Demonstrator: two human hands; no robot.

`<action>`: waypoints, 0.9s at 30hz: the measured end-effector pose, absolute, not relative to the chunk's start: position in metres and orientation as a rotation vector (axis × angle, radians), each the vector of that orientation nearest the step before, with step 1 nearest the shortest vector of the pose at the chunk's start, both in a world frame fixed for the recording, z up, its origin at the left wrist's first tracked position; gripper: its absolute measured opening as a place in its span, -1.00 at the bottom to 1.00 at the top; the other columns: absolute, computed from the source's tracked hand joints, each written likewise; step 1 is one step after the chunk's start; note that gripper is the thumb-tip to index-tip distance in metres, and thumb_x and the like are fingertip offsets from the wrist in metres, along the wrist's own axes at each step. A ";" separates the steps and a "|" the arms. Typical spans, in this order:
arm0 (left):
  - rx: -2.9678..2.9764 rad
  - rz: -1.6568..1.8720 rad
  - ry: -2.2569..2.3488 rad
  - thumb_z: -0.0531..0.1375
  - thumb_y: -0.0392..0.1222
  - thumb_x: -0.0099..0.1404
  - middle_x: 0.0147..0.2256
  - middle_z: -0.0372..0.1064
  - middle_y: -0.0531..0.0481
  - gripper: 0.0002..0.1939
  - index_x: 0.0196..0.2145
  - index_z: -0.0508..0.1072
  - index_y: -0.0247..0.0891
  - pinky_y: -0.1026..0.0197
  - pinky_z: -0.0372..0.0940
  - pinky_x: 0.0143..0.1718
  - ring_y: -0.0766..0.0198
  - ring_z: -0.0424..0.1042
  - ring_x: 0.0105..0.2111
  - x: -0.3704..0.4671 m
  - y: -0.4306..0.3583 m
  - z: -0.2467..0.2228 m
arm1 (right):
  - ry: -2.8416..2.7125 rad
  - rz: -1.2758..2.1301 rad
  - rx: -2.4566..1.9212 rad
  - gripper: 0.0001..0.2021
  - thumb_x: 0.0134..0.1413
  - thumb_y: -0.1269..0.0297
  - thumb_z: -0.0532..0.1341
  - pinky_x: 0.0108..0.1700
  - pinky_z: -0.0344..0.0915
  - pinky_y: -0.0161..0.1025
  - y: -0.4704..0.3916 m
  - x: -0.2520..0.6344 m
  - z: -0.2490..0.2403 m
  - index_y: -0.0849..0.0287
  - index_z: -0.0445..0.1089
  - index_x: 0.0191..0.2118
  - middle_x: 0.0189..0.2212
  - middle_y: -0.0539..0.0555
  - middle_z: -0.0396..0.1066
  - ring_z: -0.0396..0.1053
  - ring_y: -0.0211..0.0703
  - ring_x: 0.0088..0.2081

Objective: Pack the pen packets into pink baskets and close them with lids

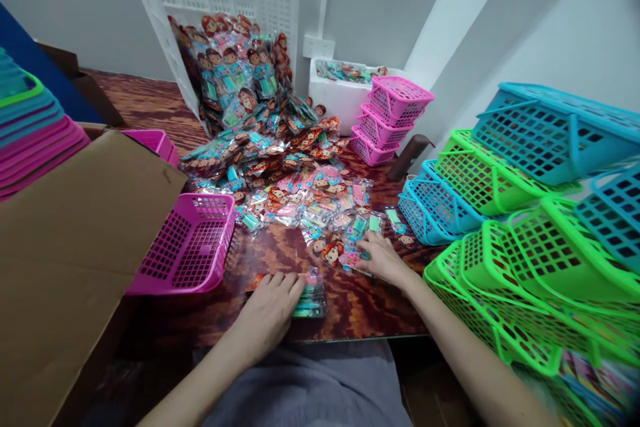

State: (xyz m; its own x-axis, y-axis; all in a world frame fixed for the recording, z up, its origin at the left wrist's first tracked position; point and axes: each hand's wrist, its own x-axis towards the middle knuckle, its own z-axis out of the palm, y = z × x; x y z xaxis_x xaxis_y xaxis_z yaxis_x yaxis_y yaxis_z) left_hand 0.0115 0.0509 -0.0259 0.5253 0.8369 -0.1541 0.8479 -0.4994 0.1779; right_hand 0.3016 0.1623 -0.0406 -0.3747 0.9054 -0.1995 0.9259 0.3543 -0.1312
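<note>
My left hand (274, 301) lies over a neat stack of small clear plastic packets (312, 293) near the table's front edge, fingers curled across the top and holding it. The packets carry printed cartoon-figure cards and pastel green and blue contents, too small to name. Further right, my right hand (381, 256) reaches to the near edge of a loose spread of the same packets (333, 250). Its thumb and fingers are apart and touch the packets there; the fingertips are partly hidden. Behind both hands rises a big heap of packets (260, 147).
A pink basket (227, 240) and a cardboard box (90, 227) are at left. Green baskets (555, 253) and blue baskets (555, 137) are stacked at right. Behind the heap are a white plastic crate (160, 20), a white foam box (333, 97) and stacked pink baskets (385, 123).
</note>
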 end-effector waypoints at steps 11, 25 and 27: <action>2.577 -0.002 1.419 0.04 -0.43 0.24 0.02 0.31 -0.20 -0.43 0.21 0.20 -0.25 -0.06 0.19 0.01 -0.01 0.30 -0.01 0.008 0.048 -0.033 | 2.706 -0.264 1.686 -0.27 0.13 0.45 0.18 -0.05 0.37 -0.10 0.099 0.284 -0.040 -0.06 0.00 0.39 0.07 0.18 0.33 0.42 0.04 0.01; 2.702 0.180 1.224 0.11 -0.31 0.28 0.21 0.18 -0.25 -0.51 0.16 0.24 -0.29 -0.14 -0.03 0.30 -0.06 0.07 0.28 0.025 0.041 -0.036 | 2.662 -0.538 1.555 -0.73 0.10 0.44 0.20 -0.15 0.29 -0.22 0.129 0.191 -0.019 0.13 0.42 -0.06 0.01 0.16 0.39 0.47 -0.07 -0.16; 2.744 0.276 1.278 0.13 -0.26 0.30 0.35 -0.05 -0.27 -0.56 0.13 0.28 -0.26 -0.24 -0.27 0.36 -0.13 -0.21 0.39 0.022 0.041 -0.042 | 2.672 -0.720 1.482 -0.70 0.09 0.47 0.17 -0.10 0.30 -0.23 0.123 0.195 -0.020 0.13 0.44 -0.05 -0.04 0.14 0.44 0.47 -0.06 -0.11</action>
State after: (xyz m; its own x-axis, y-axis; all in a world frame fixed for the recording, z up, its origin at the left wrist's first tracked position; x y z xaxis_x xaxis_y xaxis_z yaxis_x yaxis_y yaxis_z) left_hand 0.0219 0.0406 -0.0420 0.6311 0.7663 0.1206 0.7479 -0.6423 0.1677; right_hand 0.1949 0.1231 -0.0196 -0.5544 0.8029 -0.2190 0.8042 0.4491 -0.3892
